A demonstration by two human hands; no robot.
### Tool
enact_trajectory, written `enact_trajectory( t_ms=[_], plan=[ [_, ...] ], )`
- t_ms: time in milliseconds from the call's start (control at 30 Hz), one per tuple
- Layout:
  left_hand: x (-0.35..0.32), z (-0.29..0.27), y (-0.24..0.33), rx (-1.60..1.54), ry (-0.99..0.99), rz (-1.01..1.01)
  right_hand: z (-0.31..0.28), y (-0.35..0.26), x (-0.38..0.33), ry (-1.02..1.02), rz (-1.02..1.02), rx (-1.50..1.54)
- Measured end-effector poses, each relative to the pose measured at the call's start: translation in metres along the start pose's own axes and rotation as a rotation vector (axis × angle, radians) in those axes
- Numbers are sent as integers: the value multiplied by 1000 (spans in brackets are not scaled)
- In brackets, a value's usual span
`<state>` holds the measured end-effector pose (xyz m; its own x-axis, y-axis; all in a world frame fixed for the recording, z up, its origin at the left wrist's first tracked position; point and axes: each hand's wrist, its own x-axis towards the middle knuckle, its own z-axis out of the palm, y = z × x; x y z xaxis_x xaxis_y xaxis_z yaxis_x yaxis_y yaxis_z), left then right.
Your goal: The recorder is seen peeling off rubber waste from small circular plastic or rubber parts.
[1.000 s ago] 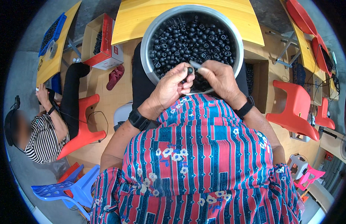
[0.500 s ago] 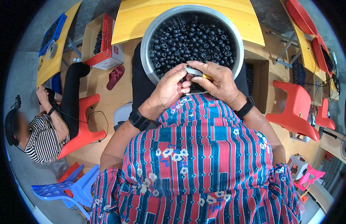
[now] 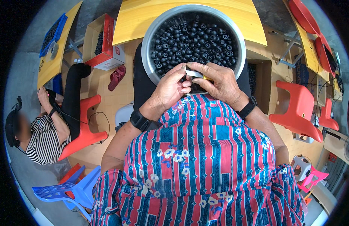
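Note:
A wide metal basin (image 3: 147,49) rests at my lap, filled with small black round pieces (image 3: 193,45), many with a hole in the top. Over its near rim my two hands meet. My right hand (image 3: 222,84) is closed round a small knife (image 3: 194,73) with a pale flat blade and a yellow handle, mostly hidden by the fingers. The blade points left toward my left hand (image 3: 167,88). That hand is closed in a pinch, with a dark bit, apparently one small black piece, showing between its fingertips next to the blade.
A yellow table (image 3: 131,20) stands beyond the basin. To the left are a carton (image 3: 106,56) of black pieces, a red slipper (image 3: 116,78) and a seated person (image 3: 48,139) in stripes. A red stool (image 3: 295,107) stands right; a blue chair (image 3: 74,188) stands lower left.
The knife blade has tilted and shifted slightly left and down between my fingers. Both hands stay at the basin's near rim in nearly the same grip.

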<state>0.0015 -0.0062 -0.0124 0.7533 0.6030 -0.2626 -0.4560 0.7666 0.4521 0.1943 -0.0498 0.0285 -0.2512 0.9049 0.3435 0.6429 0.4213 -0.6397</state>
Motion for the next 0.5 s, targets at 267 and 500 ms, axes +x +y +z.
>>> enact_trajectory(
  t_ms=[267, 500],
  plan=[
    [-2, 5, 3, 80, -47, 16, 5, 11, -1, 58, 113, 141],
    [-9, 3, 23, 171, -6, 142, 5, 27, -1, 339, 334, 338]
  ],
)
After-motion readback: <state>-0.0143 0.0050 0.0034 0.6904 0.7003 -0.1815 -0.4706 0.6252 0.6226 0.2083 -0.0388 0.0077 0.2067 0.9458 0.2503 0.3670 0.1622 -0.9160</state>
